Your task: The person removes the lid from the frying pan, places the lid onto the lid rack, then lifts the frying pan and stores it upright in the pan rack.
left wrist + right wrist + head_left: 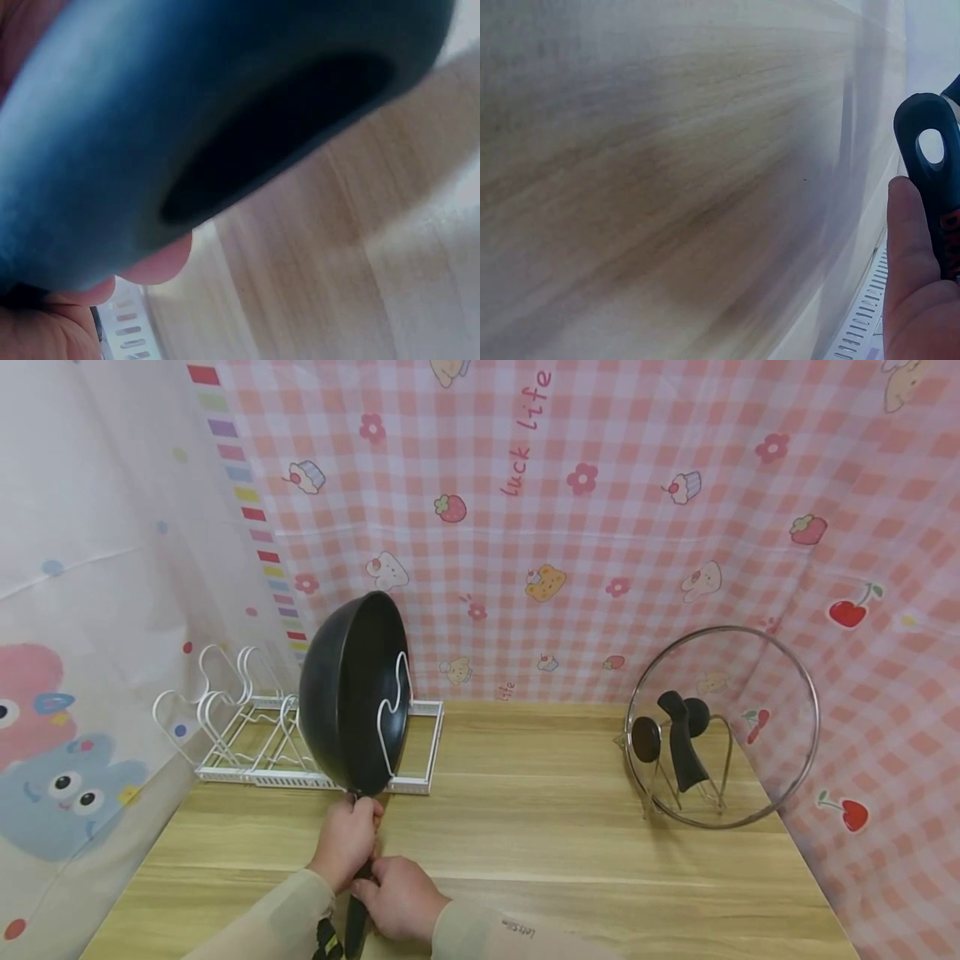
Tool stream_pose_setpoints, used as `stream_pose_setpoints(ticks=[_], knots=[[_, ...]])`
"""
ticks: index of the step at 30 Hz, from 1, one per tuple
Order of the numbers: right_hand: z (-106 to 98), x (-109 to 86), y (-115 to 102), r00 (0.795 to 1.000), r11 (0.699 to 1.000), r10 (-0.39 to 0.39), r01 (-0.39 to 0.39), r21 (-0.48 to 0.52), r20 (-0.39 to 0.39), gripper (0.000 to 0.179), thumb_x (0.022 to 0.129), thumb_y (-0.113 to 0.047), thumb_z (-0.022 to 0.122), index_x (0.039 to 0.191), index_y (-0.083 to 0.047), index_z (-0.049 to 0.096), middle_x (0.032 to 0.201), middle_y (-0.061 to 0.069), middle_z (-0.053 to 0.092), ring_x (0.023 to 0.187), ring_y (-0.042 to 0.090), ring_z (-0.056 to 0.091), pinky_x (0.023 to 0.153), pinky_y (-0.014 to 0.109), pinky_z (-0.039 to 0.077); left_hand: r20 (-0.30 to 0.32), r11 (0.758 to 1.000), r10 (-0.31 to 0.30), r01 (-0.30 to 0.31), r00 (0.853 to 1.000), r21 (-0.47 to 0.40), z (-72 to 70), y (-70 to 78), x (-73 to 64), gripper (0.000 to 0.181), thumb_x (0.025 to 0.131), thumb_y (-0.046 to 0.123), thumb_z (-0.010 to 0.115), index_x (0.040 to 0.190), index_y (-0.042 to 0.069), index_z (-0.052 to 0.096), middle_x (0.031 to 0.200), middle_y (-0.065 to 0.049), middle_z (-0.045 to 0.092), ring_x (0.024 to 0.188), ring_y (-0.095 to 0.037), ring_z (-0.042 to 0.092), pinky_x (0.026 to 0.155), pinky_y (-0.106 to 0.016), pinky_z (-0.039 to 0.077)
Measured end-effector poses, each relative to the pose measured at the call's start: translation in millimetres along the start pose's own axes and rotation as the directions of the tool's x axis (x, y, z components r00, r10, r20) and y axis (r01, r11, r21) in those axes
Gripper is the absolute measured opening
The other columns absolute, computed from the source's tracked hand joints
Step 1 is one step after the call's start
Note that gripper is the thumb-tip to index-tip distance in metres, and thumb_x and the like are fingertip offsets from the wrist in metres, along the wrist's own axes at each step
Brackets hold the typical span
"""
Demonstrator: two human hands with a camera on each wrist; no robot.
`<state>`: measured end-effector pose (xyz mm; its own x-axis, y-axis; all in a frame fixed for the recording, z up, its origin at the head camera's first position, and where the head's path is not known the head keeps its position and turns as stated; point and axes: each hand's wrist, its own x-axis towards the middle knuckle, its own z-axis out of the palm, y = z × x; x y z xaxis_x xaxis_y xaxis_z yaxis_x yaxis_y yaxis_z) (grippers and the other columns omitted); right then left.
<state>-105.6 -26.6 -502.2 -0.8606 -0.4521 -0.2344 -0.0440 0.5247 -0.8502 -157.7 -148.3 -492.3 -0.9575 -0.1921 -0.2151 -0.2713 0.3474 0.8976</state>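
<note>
A black wok (324,693) stands on its side in a white wire rack (435,743), its hollow facing right and its handle (357,920) pointing toward me. My left hand (347,841) grips the handle close to the wok's rim. Nearer to me, my right hand (403,898) holds the same handle farther along. The handle's dark surface (112,150) fills much of the left wrist view, with fingertips curling out from under it. In the right wrist view, the handle's end (915,120) shows a hanging hole and red lettering beside a finger (909,232).
Several white wire dividers (206,710) rise from the rack left of the wok. At the right, a large glass lid with a metal rim (816,727) stands upright in a small wire stand (729,760), with a black curved handle (684,747). Patterned cloth (525,552) hangs behind the wooden table (525,827).
</note>
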Motion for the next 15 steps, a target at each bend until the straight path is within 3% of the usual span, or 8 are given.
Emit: stream_pose_setpoints(ticks=[15], knots=[[-4.3, -1.8, -5.9, 1.0, 0.998, 0.013, -0.014, 0.059, 0.021, 0.03, 0.105, -0.027, 0.062, 0.081, -0.011, 0.067, 0.061, -0.003, 0.055, 0.055, 0.012, 0.049, 0.055, 0.023, 0.038, 0.013, 1.0, -0.025, 0.025, 1.0, 0.006, -2.6, 8.7, 1.7, 0.037, 0.098, 0.017, 0.037, 0.106, -0.006, 0.065, 0.059, 0.001, 0.047, 0.044, -0.015, 0.048, 0.045, -0.031, 0.045]])
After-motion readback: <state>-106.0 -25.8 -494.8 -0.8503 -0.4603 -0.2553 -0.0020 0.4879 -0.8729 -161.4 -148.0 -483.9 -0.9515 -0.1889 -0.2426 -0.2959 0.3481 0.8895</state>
